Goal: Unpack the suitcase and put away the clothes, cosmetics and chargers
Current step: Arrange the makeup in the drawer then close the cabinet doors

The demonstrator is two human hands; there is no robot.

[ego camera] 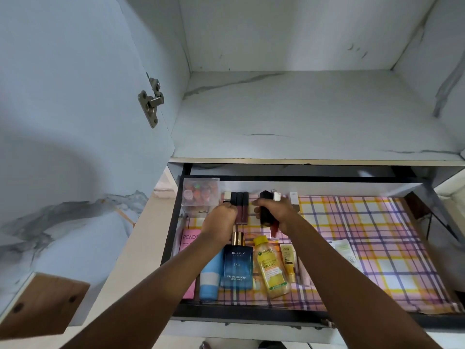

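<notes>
While we lean over it, drawer: the pulled-out drawer [415, 319] sits under a marble-patterned shelf [302, 117], its floor covered by a pink, yellow and purple checked liner [364, 248].
Back row: a clear plastic box [200, 195] of small reddish items stands in the back left corner; just beside it we see dark-capped lip tubes [240, 207] lined up side by side.
Front row: a pink Pond's box [189, 244], a blue tube [210, 278], a blue Bella Vita cologne bottle [237, 265], a yellow Garnier bottle [271, 268] and a small yellow tube [288, 260] lie side by side.
Right side: pale sachets [346, 250] lie apart on the liner.
Our left hand [221, 220]: fingers curled down at the lip tubes; we cannot tell whether it grips one.
Our right hand [274, 212]: wrapped around a bunch of dark cosmetic tubes [267, 210], held just above the liner.
</notes>
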